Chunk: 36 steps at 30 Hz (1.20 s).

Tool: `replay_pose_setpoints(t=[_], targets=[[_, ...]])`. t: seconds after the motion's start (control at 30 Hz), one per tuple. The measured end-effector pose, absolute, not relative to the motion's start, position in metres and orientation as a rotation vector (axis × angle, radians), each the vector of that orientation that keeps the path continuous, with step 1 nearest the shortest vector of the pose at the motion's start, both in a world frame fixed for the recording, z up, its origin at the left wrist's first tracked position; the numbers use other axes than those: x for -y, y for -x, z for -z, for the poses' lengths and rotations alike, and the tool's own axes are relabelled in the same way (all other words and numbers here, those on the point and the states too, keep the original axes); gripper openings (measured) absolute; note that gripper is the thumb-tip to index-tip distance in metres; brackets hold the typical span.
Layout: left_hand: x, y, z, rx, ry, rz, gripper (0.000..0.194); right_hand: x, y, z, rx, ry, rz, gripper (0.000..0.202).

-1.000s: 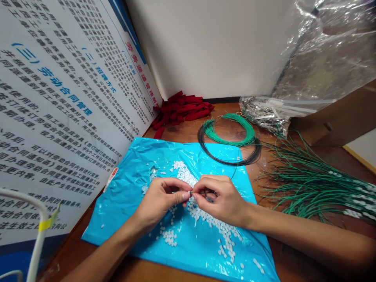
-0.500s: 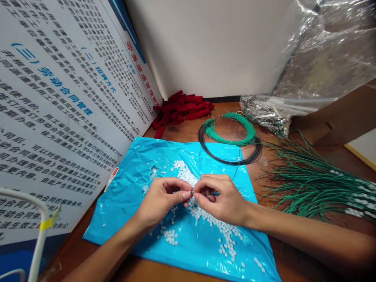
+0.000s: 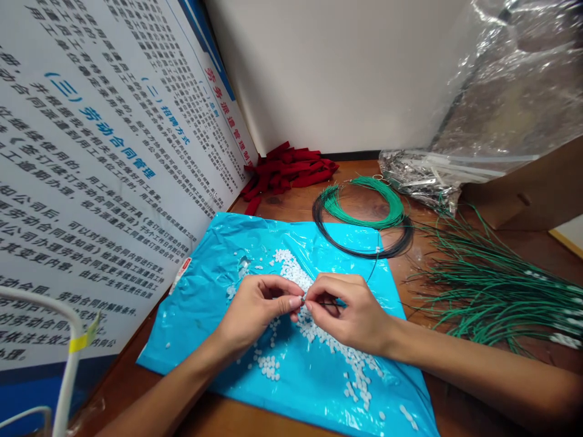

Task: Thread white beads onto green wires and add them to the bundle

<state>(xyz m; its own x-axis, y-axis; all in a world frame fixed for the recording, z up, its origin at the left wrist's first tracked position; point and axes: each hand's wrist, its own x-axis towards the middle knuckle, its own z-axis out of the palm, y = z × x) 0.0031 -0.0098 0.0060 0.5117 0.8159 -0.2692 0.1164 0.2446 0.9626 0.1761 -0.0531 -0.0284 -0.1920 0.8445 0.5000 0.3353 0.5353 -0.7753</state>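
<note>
Over a blue plastic bag [image 3: 200,328], my two hands meet with their fingertips almost touching. My left hand [image 3: 255,309] is closed in a pinch on a small white bead, mostly covered by the thumb and index finger. From the right, my right hand [image 3: 350,311] pinches a thin dark wire [image 3: 336,304], its tip close to the bead. Whether the wire is inside the bead I cannot tell. Loose white beads [image 3: 291,267] lie scattered on the bag under and around both hands.
Behind the bag lies a coil of green and black wires [image 3: 364,221]. Bundled green wires with white ends [image 3: 483,297] spread at the right. Red strips [image 3: 291,170], a clear bag of metal parts [image 3: 419,176] and a cardboard box [image 3: 523,188] stand farther back. A printed board [image 3: 113,164] rises at left.
The whole view has shifted slightly, so everything appears a little farther right. Both hands keep their pinches, fingertips still together; the dark wire in my right hand shows slightly differently.
</note>
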Motion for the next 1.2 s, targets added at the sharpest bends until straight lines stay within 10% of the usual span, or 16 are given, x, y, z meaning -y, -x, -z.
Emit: replay_pose_setpoints(t=[1.2], targets=[[0.0126,0.0003,-0.0078,-1.015,-1.971,-0.709,0.011,0.0468,-0.1769,0.0318,1.722,1.09,-0.724,0.007]])
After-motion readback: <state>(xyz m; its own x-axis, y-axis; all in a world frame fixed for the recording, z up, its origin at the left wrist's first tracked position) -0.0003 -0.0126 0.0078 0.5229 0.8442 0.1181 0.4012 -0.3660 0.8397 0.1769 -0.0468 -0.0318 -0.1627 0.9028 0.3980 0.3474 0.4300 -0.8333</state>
